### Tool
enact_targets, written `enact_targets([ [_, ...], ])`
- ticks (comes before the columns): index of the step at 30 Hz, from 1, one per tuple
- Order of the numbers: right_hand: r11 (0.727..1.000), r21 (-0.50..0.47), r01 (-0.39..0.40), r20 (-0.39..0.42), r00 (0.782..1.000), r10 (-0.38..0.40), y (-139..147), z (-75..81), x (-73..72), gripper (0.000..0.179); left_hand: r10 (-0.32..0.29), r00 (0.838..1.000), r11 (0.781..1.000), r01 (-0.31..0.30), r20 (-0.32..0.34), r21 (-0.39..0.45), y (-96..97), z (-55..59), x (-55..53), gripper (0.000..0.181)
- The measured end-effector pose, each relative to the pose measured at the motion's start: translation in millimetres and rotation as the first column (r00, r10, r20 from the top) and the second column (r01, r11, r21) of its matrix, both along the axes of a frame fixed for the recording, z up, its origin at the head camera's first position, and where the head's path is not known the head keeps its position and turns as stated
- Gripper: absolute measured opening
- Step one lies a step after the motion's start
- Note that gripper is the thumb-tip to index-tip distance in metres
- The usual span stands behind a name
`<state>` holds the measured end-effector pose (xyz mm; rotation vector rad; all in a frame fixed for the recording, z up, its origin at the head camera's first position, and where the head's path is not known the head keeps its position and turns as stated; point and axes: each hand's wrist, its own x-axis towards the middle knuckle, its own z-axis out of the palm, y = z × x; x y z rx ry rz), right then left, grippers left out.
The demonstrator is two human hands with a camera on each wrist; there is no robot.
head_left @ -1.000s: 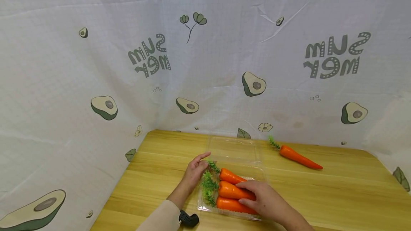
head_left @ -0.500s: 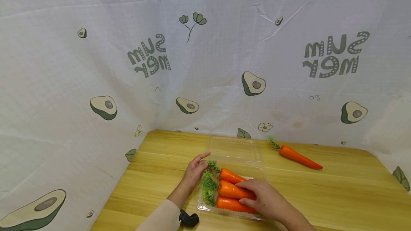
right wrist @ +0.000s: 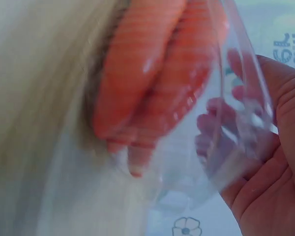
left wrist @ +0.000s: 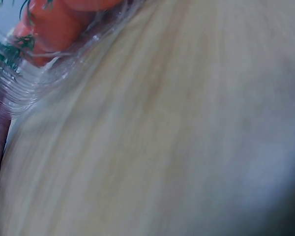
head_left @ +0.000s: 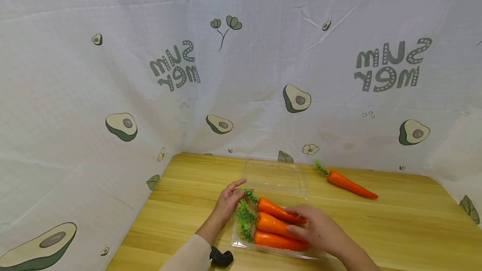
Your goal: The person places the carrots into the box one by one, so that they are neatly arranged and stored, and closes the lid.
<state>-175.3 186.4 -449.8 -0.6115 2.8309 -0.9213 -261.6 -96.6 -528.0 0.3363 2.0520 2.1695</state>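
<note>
Three orange carrots with green leafy tops, the back one (head_left: 274, 209), the middle one (head_left: 272, 224) and the front one (head_left: 278, 241), lie side by side in a clear plastic box (head_left: 235, 244). Its clear lid (head_left: 275, 174) is folded back behind it. My left hand (head_left: 227, 202) rests against the box's left side by the leaves, index finger extended. Over the box's right end, my right hand (head_left: 321, 230) hovers by the carrot tips with loosely bent fingers. The right wrist view shows this hand (right wrist: 278, 164) apart from the carrots, its fingers seen through the clear wall.
Another carrot (head_left: 351, 184) with a green top lies on the wooden table (head_left: 395, 221) at the back right. A black device (head_left: 222, 257) sits beside my left sleeve. A white cloth (head_left: 256, 66) printed with avocados hangs behind and to the left.
My right hand has come off the carrots and shifted right, uncovering more of their tips. The left hand, the box and the lone carrot stay where they were.
</note>
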Motion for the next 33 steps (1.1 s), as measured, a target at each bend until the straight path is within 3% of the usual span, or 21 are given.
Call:
enact_targets([
  [10,0.999,-0.013,0.033,-0.158,0.987,-0.034,20,12.2,-5.4,0.041,0.002,1.0,1.0,-0.002,-0.007,-0.007,0.4,0.4,1.9,0.047],
  [20,0.993,-0.025,0.113,-0.256,0.96,-0.116,37,9.8,-13.6,0.033,0.003,1.0,1.0,-0.003,-0.007,-0.019,0.1,1.5,2.5,0.047],
  [33,0.981,-0.013,0.195,-0.422,0.888,-0.182,66,2.5,-35.4,0.033,0.0,1.0,1.0,0.0,-0.004,-0.008,-0.1,1.3,2.0,0.047],
])
